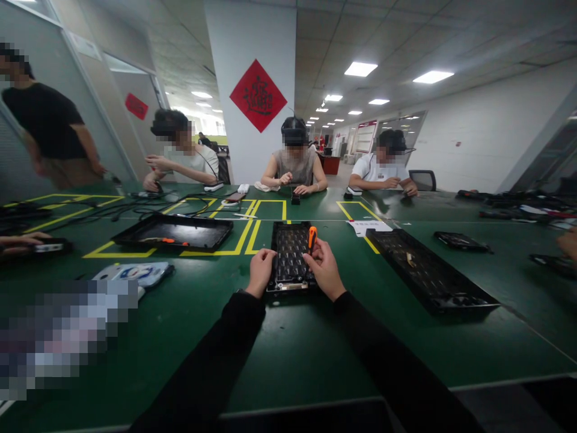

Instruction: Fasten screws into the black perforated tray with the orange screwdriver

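We have the case (288,243) on the table (270,373), right in front of us between both hands. Our right hand (326,272) grasps the driver (312,237) by its orange handle, near upright over the case's right side; its tip is too small to make out. Our left hand (261,273) has its fingertips at the case's left side, but we cannot tell whether they pinch it. If the driver leans over, we judge that its tip could slip and scratch the case or the pale strip (291,287) at the near end. Should our left hand bear too lightly, the case could swivel on the smooth table under a twist
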Available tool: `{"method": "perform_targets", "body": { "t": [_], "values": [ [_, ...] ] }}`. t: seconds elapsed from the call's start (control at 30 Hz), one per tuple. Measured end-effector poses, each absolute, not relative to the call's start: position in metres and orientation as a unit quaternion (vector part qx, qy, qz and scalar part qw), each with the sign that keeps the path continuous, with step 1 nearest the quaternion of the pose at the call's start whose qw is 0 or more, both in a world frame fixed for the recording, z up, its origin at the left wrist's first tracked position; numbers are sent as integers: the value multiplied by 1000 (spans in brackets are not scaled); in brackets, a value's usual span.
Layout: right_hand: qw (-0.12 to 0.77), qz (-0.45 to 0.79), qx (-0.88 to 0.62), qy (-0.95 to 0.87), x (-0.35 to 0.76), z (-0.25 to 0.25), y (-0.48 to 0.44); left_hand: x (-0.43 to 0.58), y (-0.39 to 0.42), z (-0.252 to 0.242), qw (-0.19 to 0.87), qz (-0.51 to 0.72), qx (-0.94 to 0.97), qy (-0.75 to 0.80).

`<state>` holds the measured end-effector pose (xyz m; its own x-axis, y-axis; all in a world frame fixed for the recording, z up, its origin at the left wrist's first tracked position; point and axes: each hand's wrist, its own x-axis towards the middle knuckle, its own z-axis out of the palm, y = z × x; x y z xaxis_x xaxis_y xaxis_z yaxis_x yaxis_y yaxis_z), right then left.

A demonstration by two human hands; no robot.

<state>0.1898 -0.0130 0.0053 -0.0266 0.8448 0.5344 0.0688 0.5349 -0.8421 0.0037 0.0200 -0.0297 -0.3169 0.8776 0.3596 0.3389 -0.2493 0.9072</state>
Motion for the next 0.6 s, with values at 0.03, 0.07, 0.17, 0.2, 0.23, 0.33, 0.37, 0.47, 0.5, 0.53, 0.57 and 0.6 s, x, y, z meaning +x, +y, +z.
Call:
{"method": "perform_targets", "body": {
  "t": [0.03, 0.07, 0.17, 0.2, 0.23, 0.33, 0.37, 0.47, 0.5, 0.53, 0.57, 0.6],
  "values": [
    [599, 329, -356, -637, 190, 5, -12, 4, 20, -30, 232, 580, 536, 567],
    [599, 341, -351, -634, 190, 5, -12, 4, 20, -30, 233, 580, 536, 567],
    [597, 385, -331, -621, 190, 6, -12, 4, 19, -29, 234, 582, 532, 568],
    [597, 394, -326, -618, 190, 6, -12, 4, 18, -29, 234, 583, 531, 568],
    [598, 399, -322, -616, 190, 7, -12, 4, 18, -28, 234, 583, 531, 569],
    [596, 406, -322, -613, 189, 8, -14, 5, 17, -27, 235, 583, 531, 568],
    [594, 406, -325, -614, 188, 8, -14, 5, 16, -26, 235, 583, 530, 569],
    [584, 393, -332, -628, 188, 10, -16, 5, 16, -26, 232, 584, 530, 569],
    [580, 381, -335, -637, 188, 11, -17, 5, 16, -26, 231, 584, 530, 569],
    [576, 366, -340, -647, 189, 11, -17, 5, 16, -26, 231, 585, 530, 569],
    [573, 347, -346, -657, 189, 12, -18, 5, 16, -26, 231, 585, 530, 569],
    [571, 327, -354, -665, 190, 12, -18, 4, 17, -27, 232, 584, 530, 569]
  ]
}}
